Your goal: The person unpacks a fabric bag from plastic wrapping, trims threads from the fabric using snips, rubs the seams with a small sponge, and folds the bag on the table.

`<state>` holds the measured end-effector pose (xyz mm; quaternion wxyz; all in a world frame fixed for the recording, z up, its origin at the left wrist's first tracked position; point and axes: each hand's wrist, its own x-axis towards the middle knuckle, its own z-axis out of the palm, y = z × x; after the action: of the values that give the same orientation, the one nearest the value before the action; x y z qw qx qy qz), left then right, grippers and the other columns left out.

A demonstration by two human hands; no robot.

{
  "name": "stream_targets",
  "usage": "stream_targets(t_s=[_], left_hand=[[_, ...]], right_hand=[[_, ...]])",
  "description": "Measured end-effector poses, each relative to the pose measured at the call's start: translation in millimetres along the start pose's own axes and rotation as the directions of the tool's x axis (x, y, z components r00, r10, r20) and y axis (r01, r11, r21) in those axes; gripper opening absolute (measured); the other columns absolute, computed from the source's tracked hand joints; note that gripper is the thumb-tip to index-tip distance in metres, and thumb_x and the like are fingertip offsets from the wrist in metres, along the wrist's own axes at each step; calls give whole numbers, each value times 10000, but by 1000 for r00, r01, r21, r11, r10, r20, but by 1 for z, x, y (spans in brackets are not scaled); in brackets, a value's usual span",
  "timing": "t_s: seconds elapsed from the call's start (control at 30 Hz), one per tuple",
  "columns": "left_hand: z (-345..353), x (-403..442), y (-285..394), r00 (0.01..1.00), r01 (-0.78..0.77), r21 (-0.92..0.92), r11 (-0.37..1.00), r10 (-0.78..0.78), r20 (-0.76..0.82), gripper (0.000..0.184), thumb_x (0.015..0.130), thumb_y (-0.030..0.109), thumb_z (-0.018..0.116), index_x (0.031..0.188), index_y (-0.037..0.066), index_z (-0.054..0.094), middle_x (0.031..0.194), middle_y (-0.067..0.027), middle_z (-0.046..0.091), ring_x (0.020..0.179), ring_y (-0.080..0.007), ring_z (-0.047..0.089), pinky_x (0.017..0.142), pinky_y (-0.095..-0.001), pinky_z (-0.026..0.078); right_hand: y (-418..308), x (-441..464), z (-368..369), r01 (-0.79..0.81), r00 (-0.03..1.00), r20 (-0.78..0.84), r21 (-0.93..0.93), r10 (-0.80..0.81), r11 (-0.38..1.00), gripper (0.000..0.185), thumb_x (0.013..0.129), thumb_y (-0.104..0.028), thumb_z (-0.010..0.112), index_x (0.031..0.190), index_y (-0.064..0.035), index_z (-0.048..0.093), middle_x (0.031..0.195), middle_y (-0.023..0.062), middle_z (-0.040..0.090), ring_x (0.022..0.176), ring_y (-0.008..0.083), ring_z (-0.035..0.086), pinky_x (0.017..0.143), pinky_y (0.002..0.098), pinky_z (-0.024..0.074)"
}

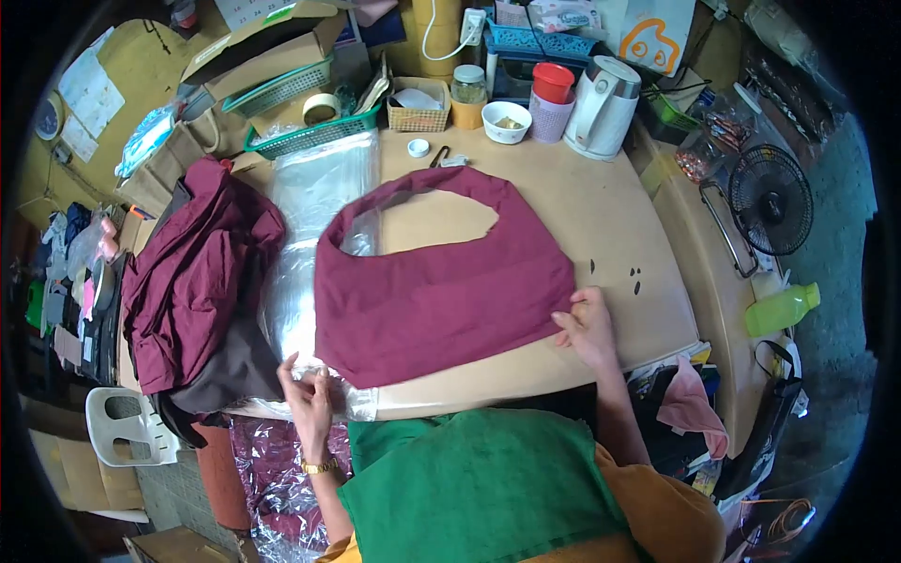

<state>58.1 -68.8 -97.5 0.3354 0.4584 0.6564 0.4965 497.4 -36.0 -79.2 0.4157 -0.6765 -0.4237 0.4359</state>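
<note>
A maroon cloth bag lies flat on the tan table, its wide strap looped toward the back. At its lower right corner, my right hand pinches the cloth edge. My left hand is beside the lower left corner, with its fingers apart and no cloth between them. Clear plastic sheets are stacked under the bag's left side and reach down to my left hand. A heap of maroon and dark cloth rests left of the plastic.
Along the back stand a green basket, a wicker basket, a jar, a white bowl, a red-lidded cup and a kettle. Right are a black fan and a green bottle.
</note>
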Motion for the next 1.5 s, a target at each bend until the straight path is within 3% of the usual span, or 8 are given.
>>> stream_targets(t_s=[0.2, 0.4, 0.63, 0.77, 0.87, 1.07, 1.27, 1.5], left_hand=[[19, 7, 100, 747, -627, 552, 550, 626, 224, 1124, 440, 352, 942, 1367, -24, 428, 1306, -210, 513, 1233, -387, 473, 1044, -460, 370], [98, 23, 114, 593, -800, 454, 392, 402, 698, 563, 629, 203, 850, 1132, 71, 634, 910, -86, 663, 949, -280, 636, 1037, -450, 364], [40, 41, 118, 735, -662, 473, 582, 377, 564, 336, 647, 108, 838, 946, 60, 693, 852, -93, 688, 840, -256, 661, 856, -350, 449], [23, 57, 101, 899, -369, 192, 909, 296, 324, 177, 795, 97, 785, 869, -18, 672, 785, -38, 677, 740, -76, 593, 665, -238, 464], [31, 67, 58, 942, -289, -15, 957, 287, 172, 136, 953, 85, 632, 869, -21, 645, 737, 15, 600, 695, -48, 494, 640, -227, 429], [43, 67, 15, 901, -383, 47, 923, 384, -201, 224, 984, 100, 589, 797, 10, 505, 709, -6, 509, 684, -75, 440, 652, -242, 422], [38, 37, 63, 952, -300, 302, 905, 304, 33, 242, 912, 132, 682, 746, -35, 625, 573, -31, 524, 571, -69, 444, 554, -276, 413], [34, 39, 75, 863, -457, 464, 759, 504, 27, 341, 769, 295, 808, 833, 10, 631, 693, -55, 587, 659, -169, 549, 656, -361, 418]], right_hand=[[-91, -22, 12, 528, 778, 183, -709, -601, 468, 1005, 529, -359, 919, 1360, -107, 414, 1328, 166, 439, 1347, 336, 342, 1119, 618, 214], [-103, 7, 68, 798, 586, 734, -597, -344, 86, 479, 616, -260, 866, 1016, -121, 642, 989, 51, 667, 1072, 220, 605, 1127, 593, 241], [-100, 34, 5, 680, 733, 561, -623, -386, 386, 303, 672, -167, 834, 909, -90, 661, 879, 56, 688, 973, 248, 640, 1125, 475, 293], [-95, 47, -11, 427, 873, 415, -396, -256, 813, 244, 724, -35, 821, 880, -6, 636, 697, -80, 522, 634, 23, 450, 539, 223, 369], [-75, 59, -6, 246, 895, 412, -136, -171, 960, 201, 762, -36, 804, 867, -12, 634, 688, -75, 528, 645, 32, 473, 566, 223, 394], [-4, 73, 12, 356, 934, 0, 34, -356, 934, 132, 911, -88, 675, 863, 4, 594, 697, -28, 582, 670, 72, 531, 620, 260, 457], [-11, 47, 37, 592, 717, -168, -365, -676, 719, 161, 963, -170, 599, 894, -28, 568, 655, 82, 579, 615, 229, 577, 595, 379, 454], [-48, 39, 33, 369, 908, -64, -345, -414, 863, 225, 897, -251, 689, 952, -55, 592, 858, 102, 647, 839, 291, 622, 787, 425, 458]])
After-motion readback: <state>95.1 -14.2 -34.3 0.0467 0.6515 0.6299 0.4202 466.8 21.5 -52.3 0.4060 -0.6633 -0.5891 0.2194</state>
